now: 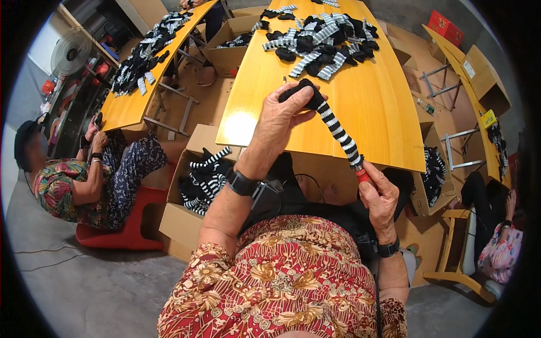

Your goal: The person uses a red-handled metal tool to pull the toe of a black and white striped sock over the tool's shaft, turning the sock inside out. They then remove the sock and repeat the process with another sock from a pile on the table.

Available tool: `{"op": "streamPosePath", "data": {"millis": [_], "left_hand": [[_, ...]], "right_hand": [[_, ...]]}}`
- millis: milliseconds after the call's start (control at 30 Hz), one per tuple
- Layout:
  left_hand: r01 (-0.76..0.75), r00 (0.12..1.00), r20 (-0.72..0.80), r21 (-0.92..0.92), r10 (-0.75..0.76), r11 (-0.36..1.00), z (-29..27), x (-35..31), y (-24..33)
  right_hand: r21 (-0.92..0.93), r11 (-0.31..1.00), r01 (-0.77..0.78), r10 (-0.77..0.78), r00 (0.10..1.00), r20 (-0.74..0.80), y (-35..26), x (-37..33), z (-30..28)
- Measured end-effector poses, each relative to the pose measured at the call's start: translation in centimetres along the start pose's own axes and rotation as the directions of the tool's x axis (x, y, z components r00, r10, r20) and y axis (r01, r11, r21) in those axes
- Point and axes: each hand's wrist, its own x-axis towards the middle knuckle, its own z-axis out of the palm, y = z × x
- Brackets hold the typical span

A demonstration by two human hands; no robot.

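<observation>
A long knitted sock (337,125), black and white striped with a solid black end, stretches between my two hands above the near edge of the table. My left hand (293,107) is closed on the black end, thumb on top. At the striped end, my right hand (378,197) grips a small red tool (362,174), whose tip meets the sock's edge. The tool's exact kind is mostly hidden by my fingers. Farther off on the table lies a loose pile of black and grey-striped socks (324,39).
My yellow table (377,121) stands ahead. Cardboard boxes of striped socks (211,183) sit by its left and right near corners. At left a seated person (79,180) works beside another table (127,110) with socks. Another person (499,248) sits at far right.
</observation>
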Motion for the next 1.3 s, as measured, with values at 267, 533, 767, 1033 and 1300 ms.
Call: {"op": "streamPosePath", "data": {"millis": [267,533,767,1033,1300], "left_hand": [[0.038,0.988,0.114,0.456,-0.101,0.889,-0.6,0.6,3.9],[-0.054,0.925,0.343,0.545,-0.164,0.836,2.4,0.2,5.2],[-0.285,0.833,0.55,0.507,-0.05,0.814,1.0,1.4,4.1],[-0.061,0.901,0.425,0.323,-0.087,0.944,1.7,0.4,1.2],[-0.135,0.933,0.359,0.33,0.008,0.934,2.5,-0.8,1.2]], "right_hand": [[-0.196,0.967,0.162,-0.137,0.981,0.135,-3.0,0.9,-3.7],[-0.143,0.979,0.143,-0.13,0.987,0.095,-2.3,-0.5,-7.4],[0.568,0.788,-0.239,0.189,0.971,0.147,0.4,-3.3,-6.0],[0.759,0.599,-0.257,0.222,0.963,0.152,2.7,-4.7,-4.5],[0.831,0.409,-0.376,0.252,0.922,0.293,3.7,-5.0,-4.6]]}}
